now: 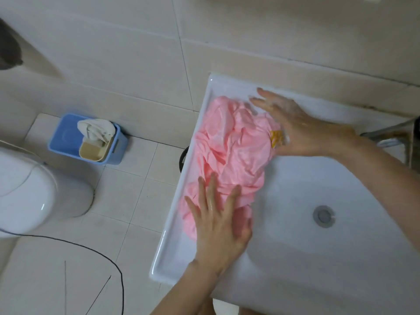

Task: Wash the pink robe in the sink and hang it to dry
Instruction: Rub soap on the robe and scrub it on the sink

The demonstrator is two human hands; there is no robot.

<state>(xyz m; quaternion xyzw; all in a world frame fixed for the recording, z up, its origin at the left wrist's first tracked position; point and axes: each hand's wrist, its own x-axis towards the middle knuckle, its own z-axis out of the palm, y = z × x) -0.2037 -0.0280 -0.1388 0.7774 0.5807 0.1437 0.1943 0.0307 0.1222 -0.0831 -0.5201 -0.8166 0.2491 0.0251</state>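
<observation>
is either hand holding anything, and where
Left hand lies flat on the pink robe, gripping nothing. Right hand has a yellow thing under its palm; grip unclear.

I see the pink robe (pixel 229 146) all bunched up in a soft, wrinkly pile. It lies on the flat shelf (pixel 168 253) at the left side of the white sink (pixel 295 258), not down in the bowl. The pile is long. It runs from near the back of the shelf toward the front. Its right edge hangs a little over the slope into the bowl. A small yellow bit (pixel 276 138) shows at that edge; I can't tell what it is. The bowl has a round metal drain (pixel 323 216) at the bottom, well apart from the robe.
</observation>
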